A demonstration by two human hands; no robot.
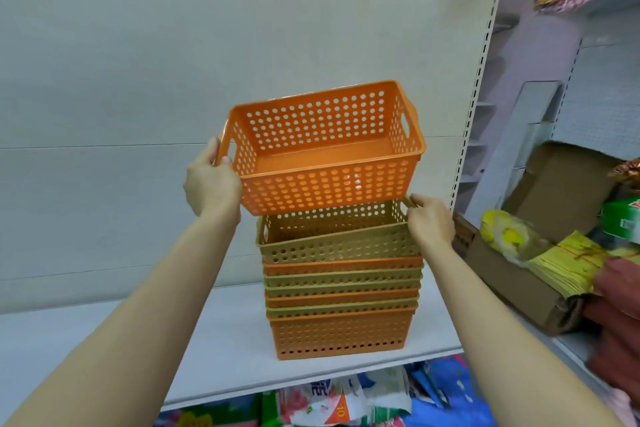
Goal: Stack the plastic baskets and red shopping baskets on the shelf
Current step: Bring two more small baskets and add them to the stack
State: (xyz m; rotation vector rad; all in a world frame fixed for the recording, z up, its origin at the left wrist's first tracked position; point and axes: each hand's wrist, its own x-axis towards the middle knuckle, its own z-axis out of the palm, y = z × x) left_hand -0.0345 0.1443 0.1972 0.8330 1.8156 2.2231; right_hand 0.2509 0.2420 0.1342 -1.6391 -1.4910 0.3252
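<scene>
My left hand (pixel 212 180) grips the orange basket (pixel 323 146) by its end rim, tilted above the stack (pixel 341 295) so it can drop in. My right hand (pixel 431 224) pinches the top tan basket (pixel 337 239) (it sits crooked) to steady it. Plenty of bare shelf (pixel 104 333) on the left; a cardboard box (pixel 512 274) crowds the right.

**Materials & finish**

Orange basket (pixel 325 146): perforated plastic, smooth, slight gloss inside. Stack (pixel 341 288) below: same plastic, orange & olive, more matt. Shelf (pixel 104 333): smooth white, matt. Box (pixel 540 274) at right: brown cardboard, dull, rough-edged.
</scene>
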